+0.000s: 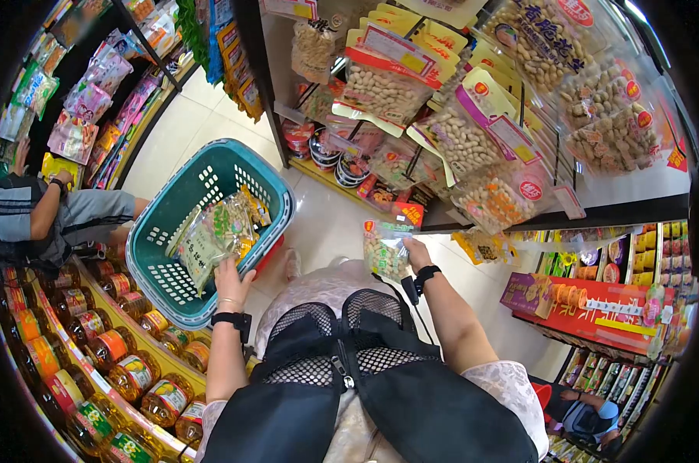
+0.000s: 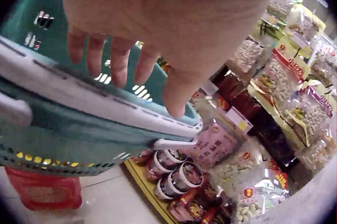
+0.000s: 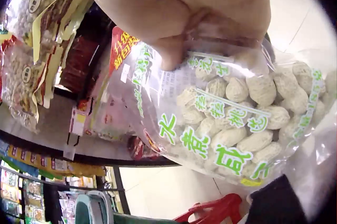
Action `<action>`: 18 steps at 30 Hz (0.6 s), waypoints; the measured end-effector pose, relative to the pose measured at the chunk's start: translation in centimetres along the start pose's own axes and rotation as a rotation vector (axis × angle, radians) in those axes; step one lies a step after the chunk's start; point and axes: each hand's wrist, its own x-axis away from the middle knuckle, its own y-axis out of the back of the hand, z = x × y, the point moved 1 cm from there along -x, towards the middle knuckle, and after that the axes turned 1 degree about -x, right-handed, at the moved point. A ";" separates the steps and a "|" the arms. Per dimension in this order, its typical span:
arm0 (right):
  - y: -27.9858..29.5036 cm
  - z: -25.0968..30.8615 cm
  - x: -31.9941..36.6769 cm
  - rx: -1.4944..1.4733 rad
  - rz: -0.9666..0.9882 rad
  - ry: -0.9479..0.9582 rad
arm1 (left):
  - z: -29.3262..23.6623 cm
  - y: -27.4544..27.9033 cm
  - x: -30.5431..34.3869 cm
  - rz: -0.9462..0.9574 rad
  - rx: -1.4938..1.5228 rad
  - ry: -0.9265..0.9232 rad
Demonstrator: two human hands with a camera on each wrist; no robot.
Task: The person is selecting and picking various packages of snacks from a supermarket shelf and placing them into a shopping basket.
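Note:
My right hand [image 1: 419, 256] pinches the edge of a clear bag of peanuts [image 1: 386, 251] in front of the rack. In the right wrist view the thumb of the right hand [image 3: 184, 8] lies over the film of the peanut bag [image 3: 231, 113], which has green lettering. Over the near side of the green basket [image 1: 150, 224], my left hand [image 1: 233, 284] lies with fingers extended beside a pale green packet [image 1: 203, 251]. The left wrist view shows the left hand [image 2: 152, 29] with spread fingers above the basket's rim [image 2: 105, 95]; contact with the packet cannot be told.
Hanging peanut bags [image 1: 457, 143] fill the rack ahead, with round tubs [image 1: 353, 170] on its low shelf. Oil bottles [image 1: 137, 374] line the shelves at the left. A person [image 1: 40, 212] stands beyond the basket. A red stand [image 1: 604, 312] is at the right.

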 end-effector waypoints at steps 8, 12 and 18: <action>0.2 0.5 -3.1 -0.222 0.003 0.070 | 0.8 -1.8 1.9 -0.032 -0.210 0.124; -0.9 1.4 -5.1 -0.192 0.050 0.098 | 0.1 -2.1 1.9 -0.078 -0.292 0.137; -1.7 4.1 -5.1 -0.484 0.094 0.114 | -0.1 -2.5 1.8 -0.116 -0.318 0.124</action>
